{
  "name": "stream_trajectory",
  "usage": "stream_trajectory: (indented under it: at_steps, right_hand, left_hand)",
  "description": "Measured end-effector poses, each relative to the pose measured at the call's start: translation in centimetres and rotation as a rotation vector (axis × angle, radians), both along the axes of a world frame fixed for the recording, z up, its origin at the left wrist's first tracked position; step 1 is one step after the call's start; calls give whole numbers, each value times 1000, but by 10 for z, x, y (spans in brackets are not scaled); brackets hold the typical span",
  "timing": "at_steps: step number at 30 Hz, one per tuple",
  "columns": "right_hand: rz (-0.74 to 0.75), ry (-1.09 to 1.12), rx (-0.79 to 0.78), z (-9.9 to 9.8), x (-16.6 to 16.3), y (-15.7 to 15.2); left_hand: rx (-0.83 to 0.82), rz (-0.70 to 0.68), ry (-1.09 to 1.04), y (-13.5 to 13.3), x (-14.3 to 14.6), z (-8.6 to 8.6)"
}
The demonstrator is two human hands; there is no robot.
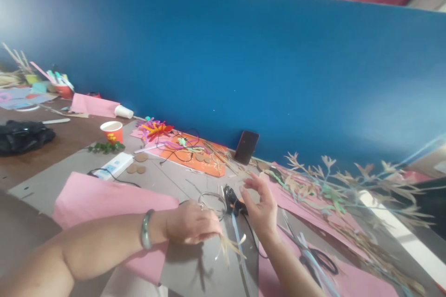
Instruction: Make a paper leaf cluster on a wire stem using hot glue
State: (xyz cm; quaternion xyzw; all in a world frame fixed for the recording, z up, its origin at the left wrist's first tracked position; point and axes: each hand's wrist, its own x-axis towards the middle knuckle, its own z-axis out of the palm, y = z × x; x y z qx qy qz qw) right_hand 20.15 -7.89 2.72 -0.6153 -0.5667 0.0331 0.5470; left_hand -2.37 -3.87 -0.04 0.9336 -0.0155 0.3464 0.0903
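My left hand (195,222), with a jade-coloured bangle at its wrist, is closed in a pinch on a pale dried leaf sprig (227,247). The sprig's thin tips hang below my fingers and cast a shadow on the grey board. My right hand (260,205) is raised to the right, its fingers curved and apart, and nothing shows between them. Between the hands lies a black tool with an orange part (230,198), perhaps a glue gun, partly hidden by my right hand. A thin wire ring (218,196) lies just beyond my left hand.
Pink sheets (108,197) lie on both sides. Scissors (322,260) and dried leafy branches (334,190) are at the right. A phone (246,147) leans against the blue partition (223,55). A power strip (114,165), paper cup (113,134) and colourful pipe cleaners (155,129) stand farther back.
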Motion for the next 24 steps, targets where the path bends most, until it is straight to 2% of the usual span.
stream_trajectory:
  at_steps: [4,8,12,14,16,18,19,22,24]
  right_hand:
    - [-44,-18,-18,-6,3,2]
    - [-41,-13,-81,-8,6,4]
    - [-182,-14,-69,6,12,9]
    - [-210,-58,-115,15,17,13]
    - [-98,-199,-265,21,22,18]
    - [71,-454,-429,23,26,26]
    - [122,-596,-460,23,28,31]
    - [163,-906,-405,26,29,47]
    - [163,-948,-365,33,27,58]
  left_hand:
    - [47,35,-3,0,1,3]
    - [99,-1,-62,2,4,1]
    - [209,-66,-52,1,9,-5]
    - [241,-81,-29,-1,12,-7]
    - [257,-50,-32,-4,15,-9]
    - [267,-32,-53,-4,18,-9]
    - [275,-26,-70,-4,19,-9]
    - [300,-20,-111,-1,20,-7]
    - [311,-19,-125,1,19,-4]
